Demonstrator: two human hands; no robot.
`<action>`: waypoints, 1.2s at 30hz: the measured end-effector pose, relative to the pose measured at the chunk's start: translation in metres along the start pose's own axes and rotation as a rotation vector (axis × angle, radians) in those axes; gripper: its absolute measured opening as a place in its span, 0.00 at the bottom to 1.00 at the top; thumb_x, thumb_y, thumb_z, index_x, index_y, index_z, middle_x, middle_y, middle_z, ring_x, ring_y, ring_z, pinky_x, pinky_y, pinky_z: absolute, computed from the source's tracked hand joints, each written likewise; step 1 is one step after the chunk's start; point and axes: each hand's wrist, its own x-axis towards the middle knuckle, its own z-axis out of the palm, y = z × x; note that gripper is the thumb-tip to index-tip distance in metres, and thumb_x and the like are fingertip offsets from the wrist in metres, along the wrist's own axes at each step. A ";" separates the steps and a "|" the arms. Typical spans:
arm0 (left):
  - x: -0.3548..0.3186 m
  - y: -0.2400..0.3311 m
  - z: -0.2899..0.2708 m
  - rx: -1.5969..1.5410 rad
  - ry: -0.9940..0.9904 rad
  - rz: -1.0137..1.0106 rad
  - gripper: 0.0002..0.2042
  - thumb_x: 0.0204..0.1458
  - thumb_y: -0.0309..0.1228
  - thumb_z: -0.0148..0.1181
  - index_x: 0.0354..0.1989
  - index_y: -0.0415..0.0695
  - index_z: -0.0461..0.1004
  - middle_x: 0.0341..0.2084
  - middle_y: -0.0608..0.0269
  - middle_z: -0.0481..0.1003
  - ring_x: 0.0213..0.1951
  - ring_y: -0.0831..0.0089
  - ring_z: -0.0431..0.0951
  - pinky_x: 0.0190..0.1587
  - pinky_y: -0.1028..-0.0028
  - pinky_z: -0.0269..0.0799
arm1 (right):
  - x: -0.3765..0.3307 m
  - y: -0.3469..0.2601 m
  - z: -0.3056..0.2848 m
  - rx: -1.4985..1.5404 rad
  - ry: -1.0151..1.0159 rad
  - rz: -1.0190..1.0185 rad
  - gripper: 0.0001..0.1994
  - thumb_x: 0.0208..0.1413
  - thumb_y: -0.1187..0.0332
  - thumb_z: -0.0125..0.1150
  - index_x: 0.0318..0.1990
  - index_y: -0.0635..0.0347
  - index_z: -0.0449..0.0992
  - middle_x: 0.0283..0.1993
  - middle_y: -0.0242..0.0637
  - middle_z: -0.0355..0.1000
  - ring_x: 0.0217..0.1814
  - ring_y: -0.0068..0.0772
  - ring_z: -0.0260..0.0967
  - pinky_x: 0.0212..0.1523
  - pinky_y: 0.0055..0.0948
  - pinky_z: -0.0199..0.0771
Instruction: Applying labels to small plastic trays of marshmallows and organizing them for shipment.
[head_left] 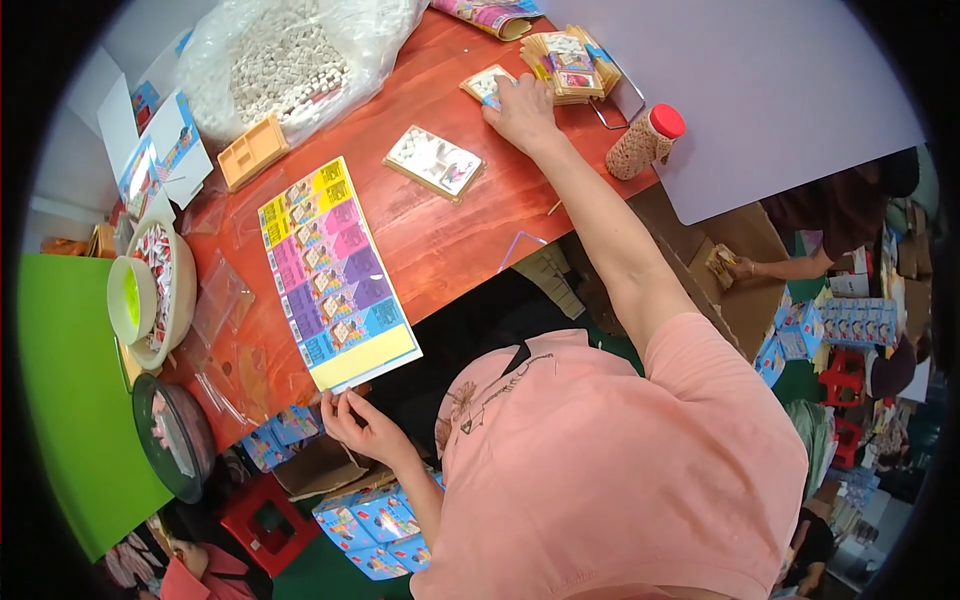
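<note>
Red-brown wood makes up the bench (450,240), and the person leans over it with arms spread well apart. The right hand (522,112) lies flat, fingers spread, on a small packaged card (485,84) at the far edge, just beside a fanned stack of cards (570,62); I cannot tell whether it grips the card or only presses it. The left hand (358,424) sits at the near edge, fingers narrowly pinched at the bottom of a long sheet of coloured stickers (335,275), which overhangs the bench there. A second card (435,162) lies between the two. As I judge it, the overhanging sheet could slip off or crease if the pinch pulls while the body stretches forward. The reaching forearm passes close to the red-capped jar (645,142) at the bench corner and could knock it over; the fanned stack might also slide apart if nudged.
</note>
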 end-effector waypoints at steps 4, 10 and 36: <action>0.002 0.000 -0.001 0.012 0.012 0.011 0.09 0.62 0.28 0.56 0.40 0.33 0.76 0.51 0.51 0.73 0.53 0.56 0.71 0.56 0.61 0.65 | 0.029 0.015 -0.040 -0.044 0.272 0.030 0.24 0.51 0.51 0.62 0.51 0.55 0.76 0.46 0.53 0.71 0.49 0.56 0.70 0.53 0.54 0.68; 0.007 0.004 0.000 0.064 -0.009 0.070 0.08 0.61 0.27 0.57 0.41 0.33 0.76 0.52 0.50 0.72 0.54 0.54 0.70 0.56 0.60 0.65 | 0.072 0.092 -0.039 -0.123 0.151 0.295 0.27 0.54 0.45 0.56 0.55 0.52 0.75 0.53 0.55 0.70 0.58 0.57 0.68 0.58 0.56 0.65; 0.013 -0.008 -0.009 -1.003 -0.392 -0.965 0.23 0.53 0.19 0.63 0.57 0.33 0.63 0.39 0.54 0.79 0.34 0.73 0.80 0.35 0.76 0.77 | -0.177 -0.177 -0.046 0.660 -0.180 -0.779 0.17 0.61 0.66 0.59 0.57 0.53 0.74 0.61 0.43 0.67 0.63 0.44 0.63 0.63 0.44 0.54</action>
